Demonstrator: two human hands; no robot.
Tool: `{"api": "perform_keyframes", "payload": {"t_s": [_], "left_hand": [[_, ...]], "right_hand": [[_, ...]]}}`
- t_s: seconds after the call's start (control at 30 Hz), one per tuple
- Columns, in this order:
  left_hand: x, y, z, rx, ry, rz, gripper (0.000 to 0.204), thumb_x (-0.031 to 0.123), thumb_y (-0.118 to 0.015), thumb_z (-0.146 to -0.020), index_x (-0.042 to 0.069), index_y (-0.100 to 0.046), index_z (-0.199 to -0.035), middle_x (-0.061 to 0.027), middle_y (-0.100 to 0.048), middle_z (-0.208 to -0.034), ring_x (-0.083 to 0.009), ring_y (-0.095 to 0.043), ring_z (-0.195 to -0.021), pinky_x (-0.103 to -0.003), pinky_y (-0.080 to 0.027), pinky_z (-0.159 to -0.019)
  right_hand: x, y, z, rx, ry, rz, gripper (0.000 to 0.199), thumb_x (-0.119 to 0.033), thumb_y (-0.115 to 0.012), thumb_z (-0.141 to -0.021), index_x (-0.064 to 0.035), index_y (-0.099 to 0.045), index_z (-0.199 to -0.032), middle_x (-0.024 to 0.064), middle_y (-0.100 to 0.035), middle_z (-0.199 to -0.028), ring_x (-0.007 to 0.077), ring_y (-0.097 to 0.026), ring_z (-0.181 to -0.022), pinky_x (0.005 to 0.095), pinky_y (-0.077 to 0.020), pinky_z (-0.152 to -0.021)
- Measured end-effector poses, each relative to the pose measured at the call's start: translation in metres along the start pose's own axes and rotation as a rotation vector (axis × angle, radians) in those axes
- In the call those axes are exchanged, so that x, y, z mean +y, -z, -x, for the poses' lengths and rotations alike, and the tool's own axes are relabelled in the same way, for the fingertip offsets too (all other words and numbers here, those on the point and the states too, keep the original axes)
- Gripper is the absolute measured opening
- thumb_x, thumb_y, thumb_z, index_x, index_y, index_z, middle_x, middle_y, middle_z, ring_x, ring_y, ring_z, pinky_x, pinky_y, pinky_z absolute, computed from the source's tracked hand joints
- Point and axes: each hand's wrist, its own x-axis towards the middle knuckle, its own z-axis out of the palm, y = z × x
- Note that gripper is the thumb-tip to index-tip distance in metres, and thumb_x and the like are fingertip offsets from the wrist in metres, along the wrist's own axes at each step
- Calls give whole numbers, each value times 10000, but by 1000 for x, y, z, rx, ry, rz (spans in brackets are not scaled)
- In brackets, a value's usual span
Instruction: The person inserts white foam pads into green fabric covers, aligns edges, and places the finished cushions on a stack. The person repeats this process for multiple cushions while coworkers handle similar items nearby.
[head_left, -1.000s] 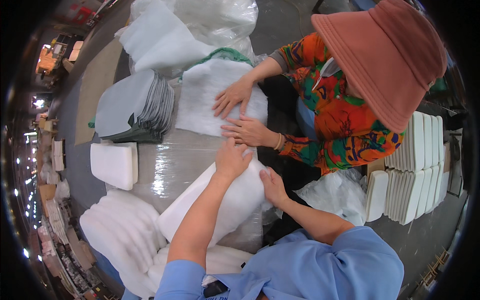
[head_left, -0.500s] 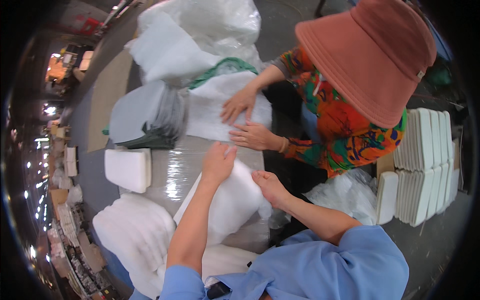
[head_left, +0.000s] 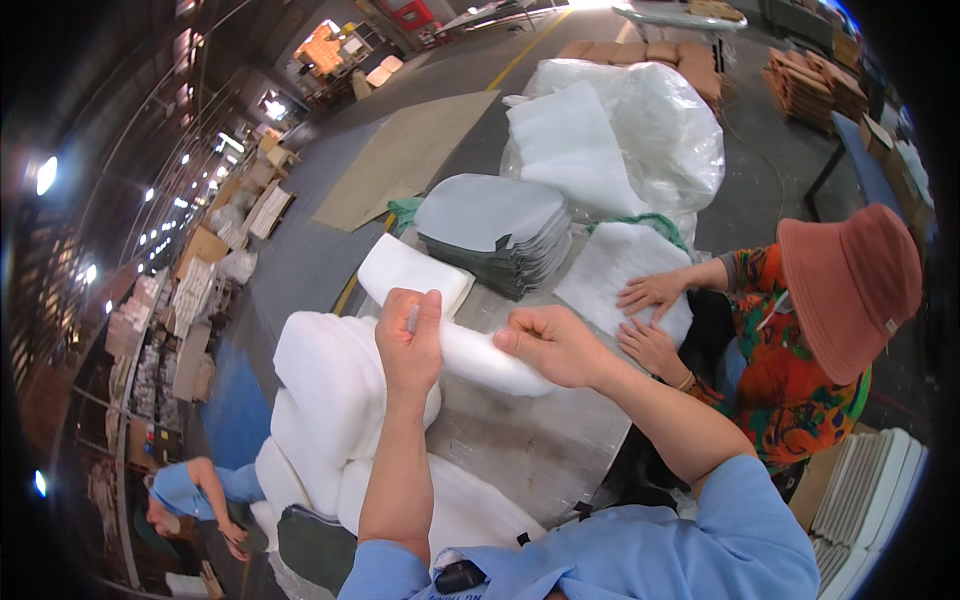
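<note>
A white padding sheet is stretched between my two hands above the table, its middle sagging in a fold. My left hand is closed around one end of it, thumb pointing up. My right hand pinches its edge a short way to the right. Just beyond my hands lies a white foam pad, and behind that stands a stack of grey cut pieces. Across the table, a co-worker's hands rest flat on another white sheet.
Puffy white padding is piled at my left. A large clear plastic bag with white sheets lies at the far side. The co-worker in a wide-brimmed hat sits at the right by stacked white pads. Another person is at the lower left.
My hands have lifted the white padding sheet off the table and now hold it up, gathered between them. My view has swung left and up. The co-worker's hands stay on their sheet.
</note>
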Motion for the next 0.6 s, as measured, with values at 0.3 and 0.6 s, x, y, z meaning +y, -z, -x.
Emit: {"api": "perform_keyframes", "payload": {"t_s": [0.3, 0.6], "left_hand": [[1, 15, 40, 484, 249, 306, 623, 395, -552, -1127, 57, -359, -1614, -174, -404, -1595, -296, -360, -1496, -427, -265, -1245], [2, -5, 78, 300, 187, 133, 770, 318, -524, -1120, 19, -131, -1710, -353, -20, -1740, -474, -11, -1639, -567, -89, -1303]], "right_hand": [[-26, -8, -35, -148, -154, 173, 448, -420, -571, -1099, -11, -752, -1081, 199, -734, -921, 298, -690, -845, 427, -534, -811], [-22, -64, -54, -268, 48, 363, 453, -433, -502, -1115, -59, -755, -1089, 247, -755, -982, 464, -713, -932, 531, -547, -835]]}}
